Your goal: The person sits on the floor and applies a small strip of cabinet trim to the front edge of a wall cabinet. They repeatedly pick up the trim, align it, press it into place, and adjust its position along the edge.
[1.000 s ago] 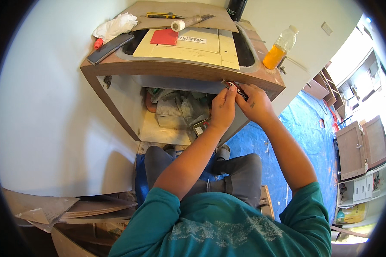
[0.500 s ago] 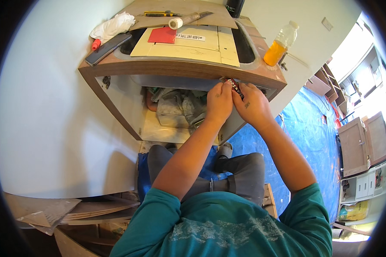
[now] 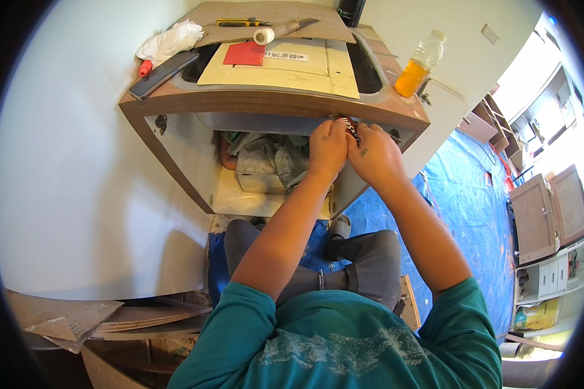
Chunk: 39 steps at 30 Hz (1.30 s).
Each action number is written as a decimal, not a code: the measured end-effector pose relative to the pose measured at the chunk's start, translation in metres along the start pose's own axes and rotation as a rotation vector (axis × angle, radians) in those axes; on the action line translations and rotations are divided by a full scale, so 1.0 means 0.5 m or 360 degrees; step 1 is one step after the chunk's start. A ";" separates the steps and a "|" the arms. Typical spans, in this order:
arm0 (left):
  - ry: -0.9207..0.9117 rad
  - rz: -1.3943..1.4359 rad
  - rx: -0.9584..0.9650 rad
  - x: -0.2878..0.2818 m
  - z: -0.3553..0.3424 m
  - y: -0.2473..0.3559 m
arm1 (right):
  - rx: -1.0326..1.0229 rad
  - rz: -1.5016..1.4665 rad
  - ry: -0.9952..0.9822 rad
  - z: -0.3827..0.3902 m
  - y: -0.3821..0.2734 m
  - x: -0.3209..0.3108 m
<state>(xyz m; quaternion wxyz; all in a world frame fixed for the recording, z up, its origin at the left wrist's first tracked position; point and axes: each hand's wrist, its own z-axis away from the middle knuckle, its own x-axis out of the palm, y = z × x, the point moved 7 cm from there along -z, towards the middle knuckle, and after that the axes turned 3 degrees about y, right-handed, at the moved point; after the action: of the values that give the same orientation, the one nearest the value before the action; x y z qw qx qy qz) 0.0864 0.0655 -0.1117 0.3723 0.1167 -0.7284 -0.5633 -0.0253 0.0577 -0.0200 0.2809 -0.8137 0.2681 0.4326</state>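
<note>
Under the front edge of the wooden sink cabinet (image 3: 253, 98), both hands are close together on a small dark thing with white and red print (image 3: 351, 128), perhaps a tube. My left hand (image 3: 328, 148) has its fingers closed around one side of it. The fingers of my right hand (image 3: 376, 154) wrap the other side, and the two hands nearly touch. Most of the printed thing is covered by my fingers. Its upper end sits near the underside of the cabinet's front edge; whether it touches there I cannot tell.
On top lie a cream board (image 3: 311, 78), a red card (image 3: 244, 54), a knife (image 3: 285, 29), a yellow cutter (image 3: 237, 23), a phone (image 3: 164, 74) and a white cloth (image 3: 170, 42). A bottle with orange liquid (image 3: 412, 76) stands right. Inside sits a plastic-wrapped container (image 3: 263, 183). Blue sheeting (image 3: 457, 194) covers the floor.
Both hands have shifted slightly left along the cabinet's front edge, still gripping the printed thing. My view has moved a little; the things on top lie as before.
</note>
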 end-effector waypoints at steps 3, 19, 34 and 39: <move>-0.0023 0.0047 -0.0005 -0.006 -0.008 -0.002 | 0.0020 0.0023 -0.0002 0.000 -0.009 0.000; 0.0308 -0.0372 0.0337 0.021 0.021 -0.005 | -0.0399 -0.0363 -0.0265 -0.040 0.059 -0.011; 0.0328 -0.0336 0.0293 0.016 0.027 0.015 | -0.0483 -0.0294 -0.0406 -0.070 0.055 -0.002; 0.0353 -0.0311 0.0360 0.016 0.031 0.019 | -0.0472 -0.0265 -0.0360 -0.068 0.055 0.007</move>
<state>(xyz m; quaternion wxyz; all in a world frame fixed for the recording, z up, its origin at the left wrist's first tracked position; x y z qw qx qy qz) 0.0729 0.0753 -0.1012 0.3783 0.2896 -0.7267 -0.4949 -0.0237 0.0144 -0.0134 0.2210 -0.8118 0.1000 0.5311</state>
